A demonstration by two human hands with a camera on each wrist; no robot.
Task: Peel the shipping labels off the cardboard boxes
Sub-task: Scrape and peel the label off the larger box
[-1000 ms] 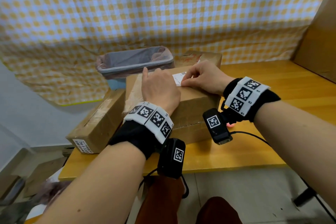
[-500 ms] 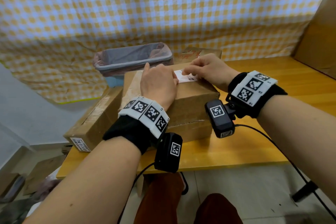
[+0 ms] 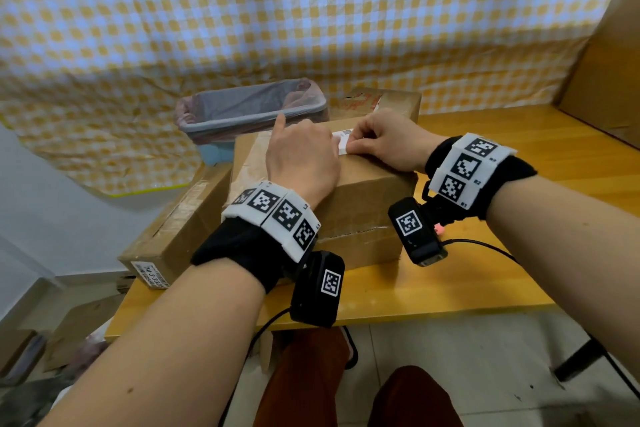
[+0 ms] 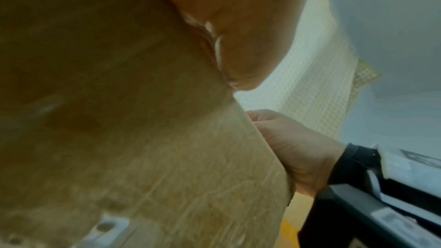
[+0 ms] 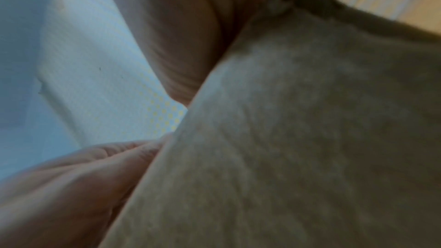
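Observation:
A brown cardboard box (image 3: 363, 198) lies on the wooden table, with a white shipping label (image 3: 343, 139) on its top face. My left hand (image 3: 301, 154) rests palm down on the box top just left of the label, index finger stretched forward. My right hand (image 3: 351, 146) has its fingers curled, and thumb and forefinger pinch the label's near edge. Both hands hide most of the label. In the left wrist view the box side (image 4: 143, 139) fills the frame, with the right hand (image 4: 298, 148) at its top edge. The right wrist view shows blurred cardboard (image 5: 310, 139).
A second box (image 3: 180, 236) with a small label (image 3: 149, 274) overhangs the table's left end. A third box (image 3: 384, 101) stands behind. A lined bin (image 3: 252, 107) sits at the back left. Bare tabletop (image 3: 519, 156) stretches right to a big cardboard sheet (image 3: 606, 62).
My right hand's fingers have shifted from the label's far right end to its near edge, closer to the left hand. The left hand has stayed pressed on the box.

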